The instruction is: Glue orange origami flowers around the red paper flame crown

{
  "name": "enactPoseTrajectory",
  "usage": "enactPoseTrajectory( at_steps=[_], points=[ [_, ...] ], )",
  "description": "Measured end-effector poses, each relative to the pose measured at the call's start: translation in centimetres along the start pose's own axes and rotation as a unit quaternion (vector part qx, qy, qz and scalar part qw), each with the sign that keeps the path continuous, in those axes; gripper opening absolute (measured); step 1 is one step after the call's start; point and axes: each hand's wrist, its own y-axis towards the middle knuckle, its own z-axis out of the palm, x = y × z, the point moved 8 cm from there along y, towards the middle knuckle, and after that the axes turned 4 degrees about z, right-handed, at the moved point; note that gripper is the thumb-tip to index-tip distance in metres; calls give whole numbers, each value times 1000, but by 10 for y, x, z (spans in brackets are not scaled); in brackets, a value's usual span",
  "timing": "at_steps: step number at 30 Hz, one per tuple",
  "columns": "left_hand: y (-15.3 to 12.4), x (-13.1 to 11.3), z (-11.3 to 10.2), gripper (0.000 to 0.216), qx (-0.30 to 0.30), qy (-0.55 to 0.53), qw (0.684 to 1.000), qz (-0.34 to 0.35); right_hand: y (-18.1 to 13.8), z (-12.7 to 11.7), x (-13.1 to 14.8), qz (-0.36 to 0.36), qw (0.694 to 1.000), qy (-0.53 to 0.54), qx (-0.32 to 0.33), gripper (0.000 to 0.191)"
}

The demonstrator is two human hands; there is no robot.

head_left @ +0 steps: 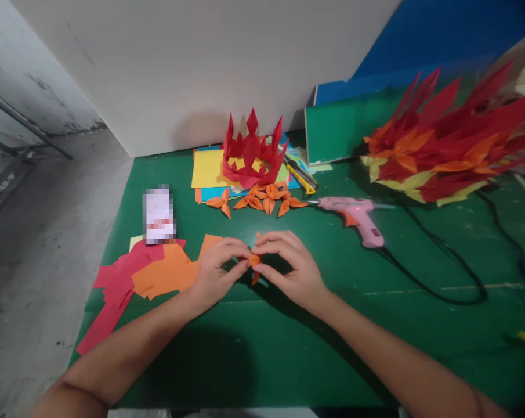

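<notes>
Small orange folded-paper piece (255, 260) over green table (288, 371), pinched by fingertips of left hand (216, 268) and right hand (294, 266). Orange paper flowers (268, 205) beyond, before red paper crown (250, 154). Pink glue gun (351, 207) at right.

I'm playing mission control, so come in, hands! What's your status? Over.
Left hand and right hand: both pinching. Orange piece: between them, partly covered. Glue gun: to the right, touching neither hand, seemingly not in the way.
</notes>
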Motion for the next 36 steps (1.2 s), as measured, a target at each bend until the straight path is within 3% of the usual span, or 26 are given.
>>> enactPoseTrajectory(
  at_steps=[15, 23, 31, 36],
  points=[
    [5, 2, 3, 5, 14, -47, 998, -37, 1, 3, -1, 8, 1000, 8, 18, 14],
    [-3, 23, 9, 14, 22, -139, 983, -118, 1, 5, -6, 20, 999, 13, 33, 13],
    [4, 8, 9, 10, 73, -70, 995, -19, 1, 9, -12, 68, 993, 68, 73, 14],
    [5, 3, 9, 6, 79, -35, 996, -4, 1, 10, -13, 70, 990, 87, 83, 12]
  ],
)
